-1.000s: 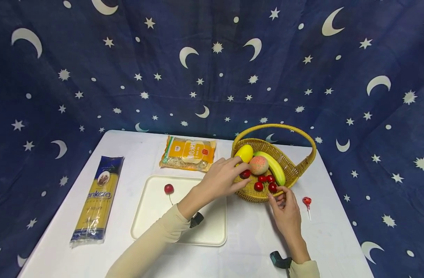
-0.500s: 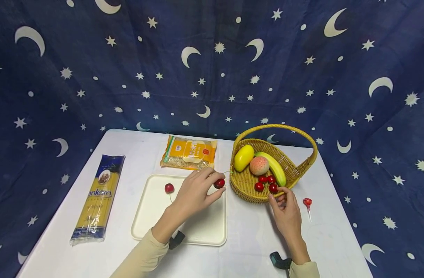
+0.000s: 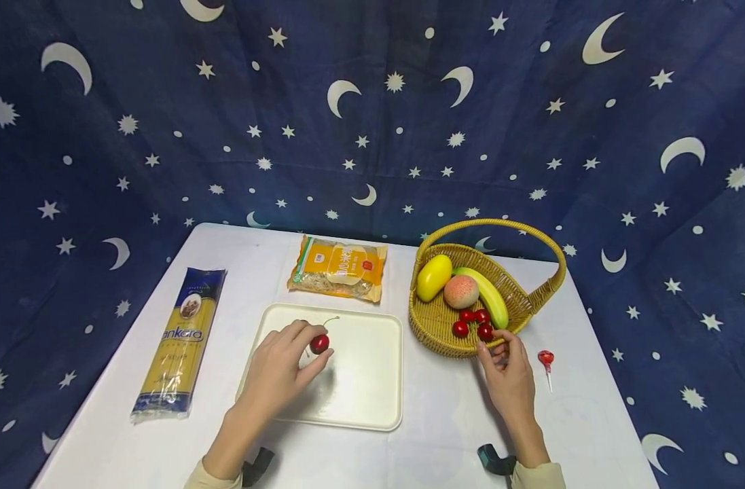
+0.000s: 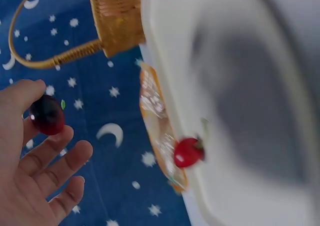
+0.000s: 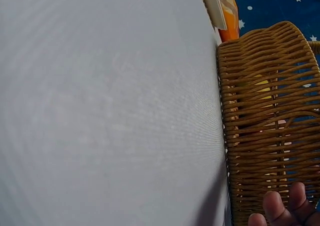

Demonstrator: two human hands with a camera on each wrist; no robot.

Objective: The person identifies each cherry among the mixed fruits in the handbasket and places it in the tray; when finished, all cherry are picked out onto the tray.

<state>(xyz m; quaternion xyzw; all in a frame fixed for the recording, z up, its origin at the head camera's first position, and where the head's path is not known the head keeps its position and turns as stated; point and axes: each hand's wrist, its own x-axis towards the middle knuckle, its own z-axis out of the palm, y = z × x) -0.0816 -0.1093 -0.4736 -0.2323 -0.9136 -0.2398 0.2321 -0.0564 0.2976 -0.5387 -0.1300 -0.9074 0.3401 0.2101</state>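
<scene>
My left hand (image 3: 280, 367) is over the white tray (image 3: 366, 418), pinching a dark red cherry (image 3: 319, 344) between thumb and fingers. In the left wrist view that cherry (image 4: 47, 115) has a small green stem part showing. A second cherry (image 4: 188, 152) lies on the tray; the hand hides it in the head view. My right hand (image 3: 509, 373) grips the front rim of the wicker basket (image 3: 439, 339), its fingertips showing beside the weave in the right wrist view. Inside the basket are several cherries (image 3: 460, 329), a peach (image 3: 461, 292), a banana (image 3: 491, 299) and a yellow oval fruit (image 3: 434, 278).
A pasta packet (image 3: 179, 346) lies at the left of the white table (image 3: 439, 435). Behind the tray is an orange food packet (image 3: 338, 268). A red lollipop (image 3: 546, 358) lies right of the basket. The basket's arched handle (image 3: 494, 223) stands upright. A starry cloth (image 3: 372, 122) hangs behind.
My left hand has taken a cherry out of the basket and carried it leftward over the tray. The right hand has stayed at the basket's rim.
</scene>
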